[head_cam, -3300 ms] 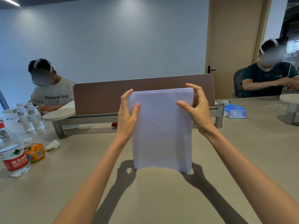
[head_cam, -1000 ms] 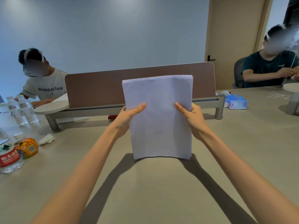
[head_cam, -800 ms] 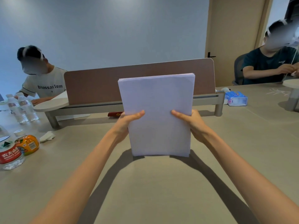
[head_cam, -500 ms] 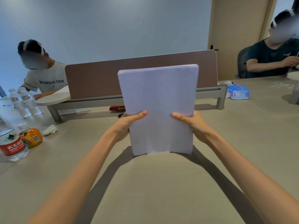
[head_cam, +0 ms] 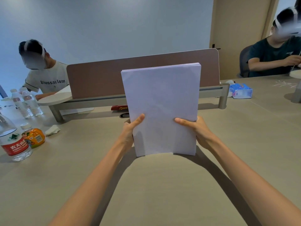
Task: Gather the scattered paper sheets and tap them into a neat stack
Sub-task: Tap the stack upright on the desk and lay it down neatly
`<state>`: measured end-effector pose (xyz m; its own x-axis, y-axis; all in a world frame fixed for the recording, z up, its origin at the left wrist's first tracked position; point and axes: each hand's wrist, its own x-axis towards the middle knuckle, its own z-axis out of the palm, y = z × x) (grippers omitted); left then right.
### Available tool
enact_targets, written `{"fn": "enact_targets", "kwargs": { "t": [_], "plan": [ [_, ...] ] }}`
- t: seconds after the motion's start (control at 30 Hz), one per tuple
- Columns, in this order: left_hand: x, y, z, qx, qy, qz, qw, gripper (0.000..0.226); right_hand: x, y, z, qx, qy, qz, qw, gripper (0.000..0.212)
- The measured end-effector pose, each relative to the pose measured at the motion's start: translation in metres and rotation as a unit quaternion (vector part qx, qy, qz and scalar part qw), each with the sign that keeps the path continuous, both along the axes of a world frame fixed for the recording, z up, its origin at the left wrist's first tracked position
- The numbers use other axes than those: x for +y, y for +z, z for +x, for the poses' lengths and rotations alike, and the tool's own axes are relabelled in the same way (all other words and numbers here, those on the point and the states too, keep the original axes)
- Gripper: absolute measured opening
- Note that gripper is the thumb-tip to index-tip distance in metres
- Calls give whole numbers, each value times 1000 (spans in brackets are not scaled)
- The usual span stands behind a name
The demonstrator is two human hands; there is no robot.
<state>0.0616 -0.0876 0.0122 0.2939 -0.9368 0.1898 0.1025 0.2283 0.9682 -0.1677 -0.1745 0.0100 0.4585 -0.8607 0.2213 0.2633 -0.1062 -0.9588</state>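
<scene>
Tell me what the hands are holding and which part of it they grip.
Both hold the upright paper stack: the left hand grips its left edge, the right hand its right edge, each on the lower half, thumbs across the near face.

Plain white paper stack; beige desk; brown divider panel; clear bottle with red label; orange bottle; blue tissue pack.

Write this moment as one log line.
paper stack: upright over table | left hand: grips left edge | right hand: grips right edge
</scene>
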Motion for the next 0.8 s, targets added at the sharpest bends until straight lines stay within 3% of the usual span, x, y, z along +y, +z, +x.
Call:
{"fn": "enact_targets", "kwargs": {
  "t": [0.13, 0.27, 0.47, 0.57, 0.8],
  "plan": [
    [-3, -4, 2, -8, 27, -11, 1000, 83, -3, 5, -2, 19, 9, -9, 1000, 51],
    [-6, -7, -4, 13, 58, -6, 998, 94, -3, 5, 1, 9, 4, -5, 1000, 51],
    [-6, -10, -6, 33, 42, -15, 998, 88, -2, -1, 5, -5, -16, 4, 1000, 44],
    [-7, -12, -12, 12, 59, -37, 997, 75, 0, -3, 9, -30, -37, 10, 999, 27],
    [-4, -12, -5, -26, 46, -14, 998, 47, -1, -5, 8, -14, -48, 6, 999, 27]
  ]
}}
